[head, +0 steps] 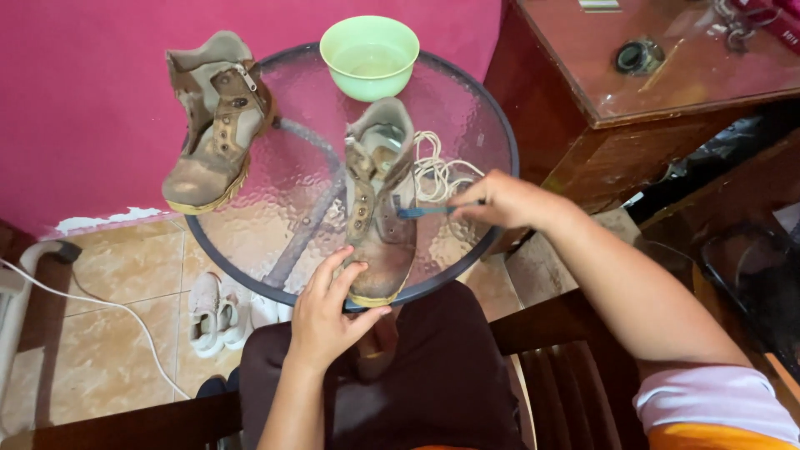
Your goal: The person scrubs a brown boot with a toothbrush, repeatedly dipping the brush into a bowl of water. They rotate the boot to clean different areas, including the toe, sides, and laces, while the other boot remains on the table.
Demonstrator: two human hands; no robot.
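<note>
Head view: round table (479,117) of pebbled glass with a dark metal rim. Laceless tan suede boot (379,204), scuffed, lies mid-table, toe toward the person. Left hand (327,312), grip closed over the toe cap. Right hand (504,200), pinch grip on a slim blue toothbrush (425,211) touching the boot's side. Coiled white laces (437,171) beside it; smooth pale-green bowl (370,57) and second boot (215,125) behind.

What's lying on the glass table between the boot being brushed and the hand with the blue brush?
In the head view, a loose white shoelace lies coiled on the glass table between the boot and the right hand, beside the blue brush.
</note>
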